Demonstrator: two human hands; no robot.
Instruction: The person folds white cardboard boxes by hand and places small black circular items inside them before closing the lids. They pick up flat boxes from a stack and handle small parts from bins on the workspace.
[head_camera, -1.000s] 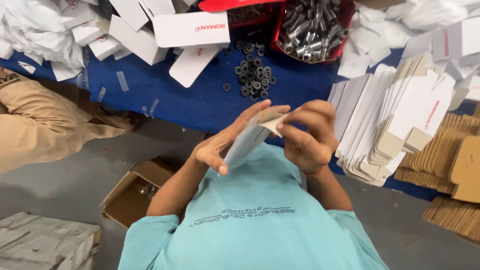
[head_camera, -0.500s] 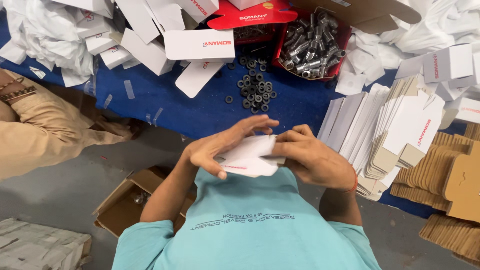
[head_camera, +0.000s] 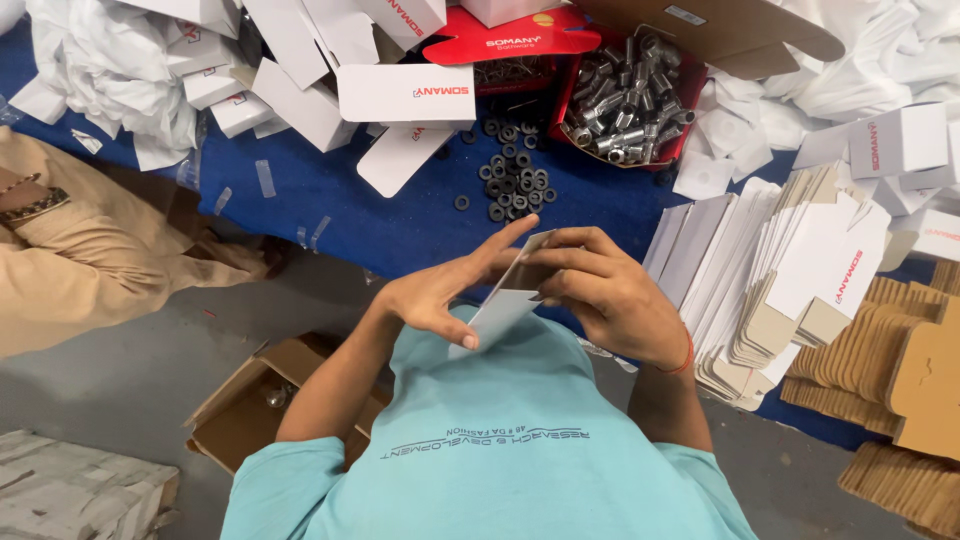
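Both hands hold a flat white carton (head_camera: 505, 300) above the person's chest, just short of the blue table (head_camera: 400, 215). Left hand (head_camera: 440, 295) flat along its side, thumb underneath. Right hand (head_camera: 610, 295) gripping its top edge. Black washers (head_camera: 515, 180) and a red tray of metal fittings (head_camera: 625, 100) lie beyond.

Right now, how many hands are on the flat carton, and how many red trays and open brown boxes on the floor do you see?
Hands on the flat white carton: 2, left hand and right hand
Red trays, one of metal fittings, one of pins: 2
Open brown box on the floor: 1
Total: 5
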